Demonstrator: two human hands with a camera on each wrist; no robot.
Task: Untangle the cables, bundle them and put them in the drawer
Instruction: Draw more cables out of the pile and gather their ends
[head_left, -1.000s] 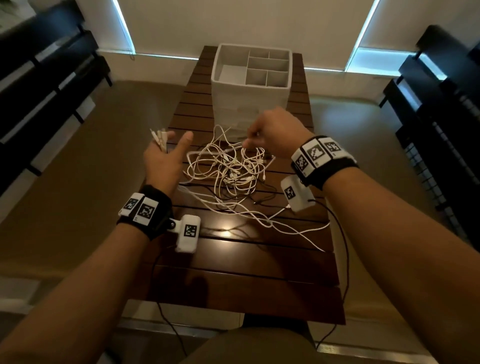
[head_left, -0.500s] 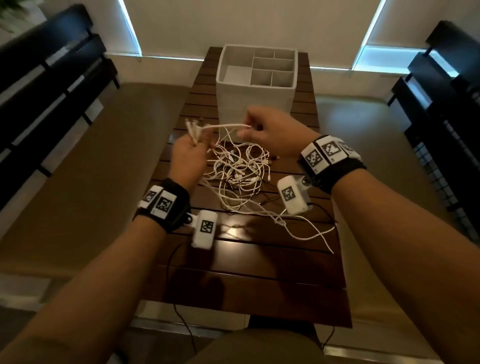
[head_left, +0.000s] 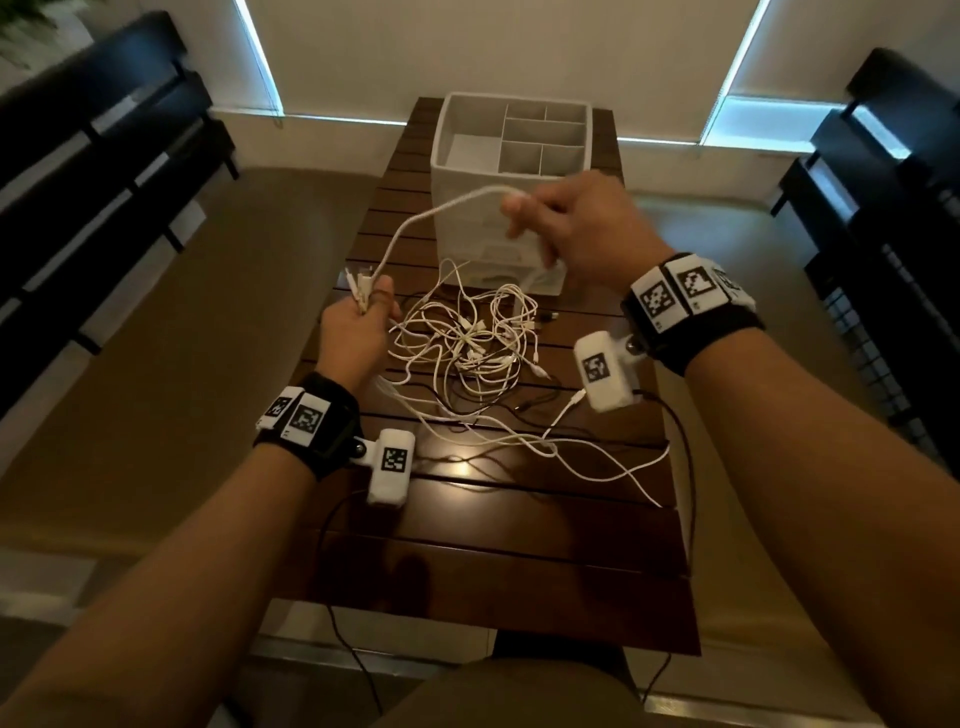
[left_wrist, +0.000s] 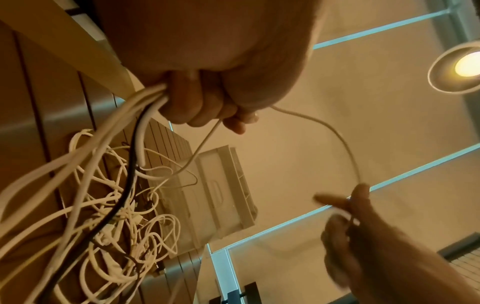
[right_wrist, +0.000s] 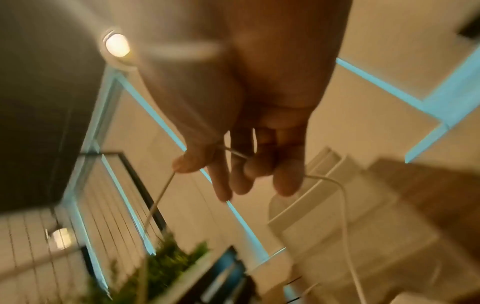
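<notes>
A tangle of white cables with some thin black ones lies on the dark slatted table. My left hand grips a bunch of cable ends, its fingers curled round several strands. From that bunch one white cable arcs up to my right hand, which pinches it in front of the white drawer unit. The thumb and fingers hold the cable in the right wrist view, and it hangs down on both sides.
The drawer unit stands at the table's far end, its top divided into several compartments; a handle on its front shows in the left wrist view. Dark benches flank the table on both sides. Loose cable ends trail toward the near right edge.
My right hand has risen and moved right, drawing one white cable out into a long arc. My left hand took that cable's end into its bunch and keeps its grip.
</notes>
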